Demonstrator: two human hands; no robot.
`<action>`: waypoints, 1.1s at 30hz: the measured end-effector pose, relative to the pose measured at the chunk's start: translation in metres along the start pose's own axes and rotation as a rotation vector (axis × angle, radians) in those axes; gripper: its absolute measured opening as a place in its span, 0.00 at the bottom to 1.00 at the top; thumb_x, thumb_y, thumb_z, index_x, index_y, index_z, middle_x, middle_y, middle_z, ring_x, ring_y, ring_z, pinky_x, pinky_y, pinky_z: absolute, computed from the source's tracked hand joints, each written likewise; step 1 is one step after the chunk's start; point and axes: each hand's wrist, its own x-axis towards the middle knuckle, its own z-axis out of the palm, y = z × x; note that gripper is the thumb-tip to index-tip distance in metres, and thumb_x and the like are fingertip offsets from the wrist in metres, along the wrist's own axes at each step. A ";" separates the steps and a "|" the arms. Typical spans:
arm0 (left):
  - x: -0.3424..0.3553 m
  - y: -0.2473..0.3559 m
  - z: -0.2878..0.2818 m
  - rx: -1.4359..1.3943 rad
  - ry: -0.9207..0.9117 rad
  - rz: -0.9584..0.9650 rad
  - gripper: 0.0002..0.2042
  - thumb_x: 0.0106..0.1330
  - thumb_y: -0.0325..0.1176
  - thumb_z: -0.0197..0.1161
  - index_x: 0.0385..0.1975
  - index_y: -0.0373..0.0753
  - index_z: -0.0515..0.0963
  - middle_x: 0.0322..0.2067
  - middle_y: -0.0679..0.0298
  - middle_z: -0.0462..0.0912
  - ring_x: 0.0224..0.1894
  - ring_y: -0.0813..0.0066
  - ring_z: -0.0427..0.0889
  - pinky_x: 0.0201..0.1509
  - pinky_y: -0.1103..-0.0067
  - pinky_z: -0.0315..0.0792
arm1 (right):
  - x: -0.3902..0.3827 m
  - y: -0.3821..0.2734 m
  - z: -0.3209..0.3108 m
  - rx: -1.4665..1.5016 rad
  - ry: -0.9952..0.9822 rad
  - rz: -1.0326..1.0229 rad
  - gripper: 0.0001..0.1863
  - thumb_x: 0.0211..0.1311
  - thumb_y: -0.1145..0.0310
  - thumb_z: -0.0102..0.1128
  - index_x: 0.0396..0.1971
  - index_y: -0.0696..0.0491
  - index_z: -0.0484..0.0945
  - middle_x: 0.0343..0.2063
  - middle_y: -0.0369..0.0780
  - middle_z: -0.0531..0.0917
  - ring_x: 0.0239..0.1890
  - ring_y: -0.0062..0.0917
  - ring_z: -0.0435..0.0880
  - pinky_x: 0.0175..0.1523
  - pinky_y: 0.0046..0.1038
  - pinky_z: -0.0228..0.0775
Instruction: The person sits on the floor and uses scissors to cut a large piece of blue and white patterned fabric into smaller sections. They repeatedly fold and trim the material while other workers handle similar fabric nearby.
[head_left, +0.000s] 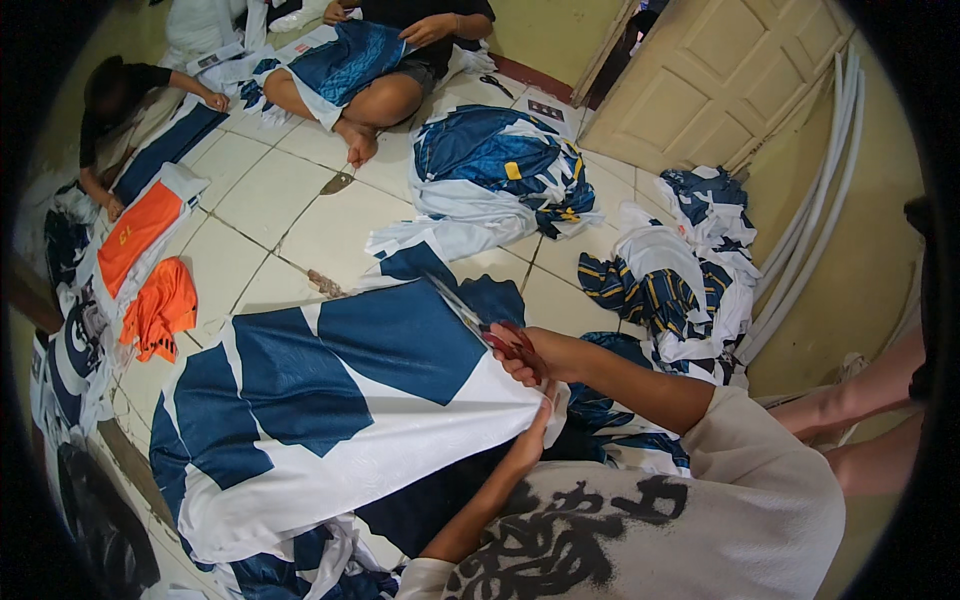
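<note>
A large sheet of white fabric printed with dark blue panels (395,335) spreads from my hands across to the left, sagging in folds. My right hand (518,358) is closed round the red handles of a pair of scissors (465,312). The blades point away and to the left, against the edge of a blue panel; how far apart they are is hard to make out. Just below, my left hand (538,428) pinches the white margin of the fabric, its fingers partly hidden by the cloth.
Heaps of blue and white cloth (500,160) and striped cloth (655,275) lie on the tiled floor (265,215). Orange pieces (160,305) are at left. Two people sit ahead, handling cloth. Another pair of scissors (497,86) lies near the far wall. Pale pipes (815,210) lean beside a door (715,80).
</note>
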 end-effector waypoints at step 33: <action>-0.013 0.035 0.027 0.658 -0.618 0.052 0.27 0.76 0.57 0.28 0.72 0.59 0.53 0.71 0.58 0.51 0.71 0.57 0.52 0.75 0.69 0.41 | 0.059 -0.091 -0.005 -0.015 0.111 -0.304 0.26 0.59 0.37 0.59 0.25 0.46 0.66 0.14 0.26 0.63 0.15 0.10 0.62 0.20 0.14 0.54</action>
